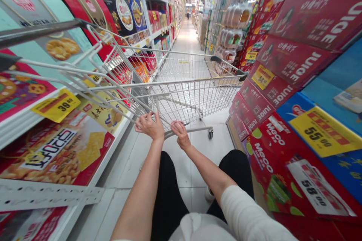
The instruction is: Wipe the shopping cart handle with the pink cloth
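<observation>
A metal wire shopping cart stands across the aisle in front of me, turned sideways, its dark handle bar to the left. My left hand has its fingers bent over the lower wires of the basket near the handle end. To its right, my right hand is closed at the basket's bottom edge, just above the curved base frame. The fingertips of both hands are partly hidden among the wires. Nothing lies in the visible part of the basket. One caster wheel rests on the tiles.
Shelves of boxed snacks run along the left, with a yellow price tag jutting out. Stacked red drink cartons stand close on the right. The tiled aisle stretches ahead, with a distant person. My bent knees are below.
</observation>
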Available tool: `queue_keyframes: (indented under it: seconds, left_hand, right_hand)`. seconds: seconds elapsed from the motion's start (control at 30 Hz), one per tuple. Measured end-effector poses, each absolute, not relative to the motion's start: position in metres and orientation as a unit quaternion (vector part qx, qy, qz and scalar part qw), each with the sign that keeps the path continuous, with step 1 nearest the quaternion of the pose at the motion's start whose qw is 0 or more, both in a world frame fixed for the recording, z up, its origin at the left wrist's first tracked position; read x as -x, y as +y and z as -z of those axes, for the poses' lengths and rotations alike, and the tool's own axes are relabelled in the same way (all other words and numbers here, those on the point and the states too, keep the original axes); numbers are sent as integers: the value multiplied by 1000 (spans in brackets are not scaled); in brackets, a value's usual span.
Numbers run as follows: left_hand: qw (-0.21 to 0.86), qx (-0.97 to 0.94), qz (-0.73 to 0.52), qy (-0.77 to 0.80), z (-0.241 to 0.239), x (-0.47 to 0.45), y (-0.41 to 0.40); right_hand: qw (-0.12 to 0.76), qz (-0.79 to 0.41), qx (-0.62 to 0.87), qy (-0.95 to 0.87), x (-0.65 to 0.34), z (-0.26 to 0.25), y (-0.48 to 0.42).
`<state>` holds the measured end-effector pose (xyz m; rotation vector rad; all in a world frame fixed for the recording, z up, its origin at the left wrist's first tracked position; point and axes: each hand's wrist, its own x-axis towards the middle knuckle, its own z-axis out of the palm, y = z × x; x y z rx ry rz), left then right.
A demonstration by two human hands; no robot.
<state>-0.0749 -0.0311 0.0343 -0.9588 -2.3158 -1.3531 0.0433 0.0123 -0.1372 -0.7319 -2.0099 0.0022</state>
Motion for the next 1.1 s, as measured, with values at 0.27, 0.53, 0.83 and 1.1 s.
queue_keyframes:
  seconds: [0.27,0.53,0.83,1.1]
  left_hand:
    - [76,336,472,-812,-49,71,-50]
    - [197,315,604,-705,-65,104,-69]
    - [164,366,670,-624,-66,113,-65]
    - [137,360,672,-632,-66,113,-67]
  right_hand:
    - [491,45,259,-830,0,88,29]
    - [569,56,236,-786,-23,86,15]
    - [532,82,225,-812,6,40,18]
    - [573,104,204,-787,19,-26,-3]
